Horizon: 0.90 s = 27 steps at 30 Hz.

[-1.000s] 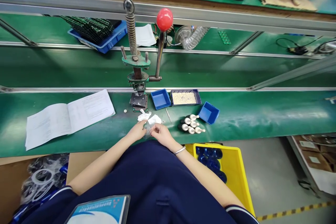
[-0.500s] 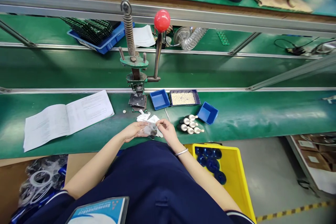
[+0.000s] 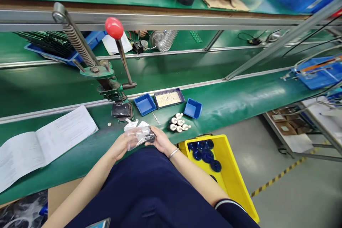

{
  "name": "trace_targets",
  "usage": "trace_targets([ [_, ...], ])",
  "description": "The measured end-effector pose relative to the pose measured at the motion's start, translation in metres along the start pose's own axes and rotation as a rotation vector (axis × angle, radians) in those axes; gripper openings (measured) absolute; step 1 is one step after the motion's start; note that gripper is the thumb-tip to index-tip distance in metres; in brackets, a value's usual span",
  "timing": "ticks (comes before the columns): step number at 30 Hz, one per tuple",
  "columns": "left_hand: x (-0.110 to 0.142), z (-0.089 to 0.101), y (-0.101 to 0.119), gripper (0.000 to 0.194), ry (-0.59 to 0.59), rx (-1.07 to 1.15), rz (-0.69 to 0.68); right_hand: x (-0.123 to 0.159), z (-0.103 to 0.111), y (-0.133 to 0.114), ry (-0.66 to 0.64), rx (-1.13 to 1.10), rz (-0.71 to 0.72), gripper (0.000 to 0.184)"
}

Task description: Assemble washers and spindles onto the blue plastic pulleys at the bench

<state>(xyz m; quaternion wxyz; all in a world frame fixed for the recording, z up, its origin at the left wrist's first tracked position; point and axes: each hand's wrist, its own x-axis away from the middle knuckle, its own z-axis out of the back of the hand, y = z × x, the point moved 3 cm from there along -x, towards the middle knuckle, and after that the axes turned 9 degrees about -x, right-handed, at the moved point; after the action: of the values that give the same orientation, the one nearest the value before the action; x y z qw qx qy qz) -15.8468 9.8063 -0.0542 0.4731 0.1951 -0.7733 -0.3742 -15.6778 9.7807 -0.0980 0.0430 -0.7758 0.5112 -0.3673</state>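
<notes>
Shifted: left hand (image 3: 121, 146) and right hand (image 3: 160, 139) have drawn closer together.
Hands: both curled, gripping a crinkled clear plastic bag (image 3: 136, 136).
Inside: a dark, glossy piece (image 3: 150, 138), shape unclear.

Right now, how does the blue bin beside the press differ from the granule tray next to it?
The blue bin is bright blue and deep-walled, while the granule tray is darker and shallower. The bin shows its floor; the tray is filled with pale granules. Both are open-topped and sit side by side on the green bench.
</notes>
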Motion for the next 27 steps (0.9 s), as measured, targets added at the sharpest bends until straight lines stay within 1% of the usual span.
trace_targets([
  [2,0.001,-0.002,0.000,0.056,0.070,-0.049,-0.006,0.001,0.004,-0.001,0.031,-0.030,0.028,0.026],
  [4,0.001,-0.003,-0.001,0.056,0.153,-0.076,-0.059,0.002,0.008,-0.002,0.050,-0.073,0.048,0.024],
  [7,0.000,0.002,-0.002,0.047,0.299,-0.119,-0.235,0.003,0.013,-0.003,0.064,-0.135,0.079,0.022],
  [9,-0.001,0.005,-0.002,0.042,0.348,-0.170,-0.359,0.003,0.016,-0.003,0.075,-0.162,0.090,0.022],
  [10,-0.001,0.006,-0.002,0.040,0.349,-0.198,-0.410,0.003,0.017,-0.003,0.079,-0.168,0.091,0.021],
  [13,-0.001,0.006,0.001,0.029,0.290,-0.278,-0.502,0.003,0.018,-0.002,0.086,-0.169,0.087,0.021],
  [15,0.000,0.006,0.003,0.021,0.263,-0.395,-0.531,0.003,0.017,-0.002,0.096,-0.168,0.081,0.020],
  [16,0.000,0.005,0.003,0.019,0.248,-0.477,-0.537,0.004,0.017,-0.002,0.102,-0.169,0.075,0.020],
  [18,-0.001,0.003,0.002,0.028,0.194,-0.634,-0.526,0.005,0.016,-0.001,0.106,-0.168,0.051,0.022],
  [20,-0.004,0.001,-0.002,0.042,0.100,-0.685,-0.467,0.006,0.015,-0.001,0.088,-0.152,0.025,0.027],
  [22,-0.007,-0.002,-0.006,0.053,0.015,-0.643,-0.398,0.008,0.014,0.000,0.065,-0.125,0.008,0.030],
  [24,-0.009,-0.006,-0.009,0.060,-0.034,-0.587,-0.333,0.009,0.015,0.001,0.052,-0.102,-0.003,0.032],
  [27,-0.009,-0.013,-0.007,0.065,-0.017,-0.541,-0.264,0.012,0.018,0.002,0.047,-0.094,-0.023,0.033],
])
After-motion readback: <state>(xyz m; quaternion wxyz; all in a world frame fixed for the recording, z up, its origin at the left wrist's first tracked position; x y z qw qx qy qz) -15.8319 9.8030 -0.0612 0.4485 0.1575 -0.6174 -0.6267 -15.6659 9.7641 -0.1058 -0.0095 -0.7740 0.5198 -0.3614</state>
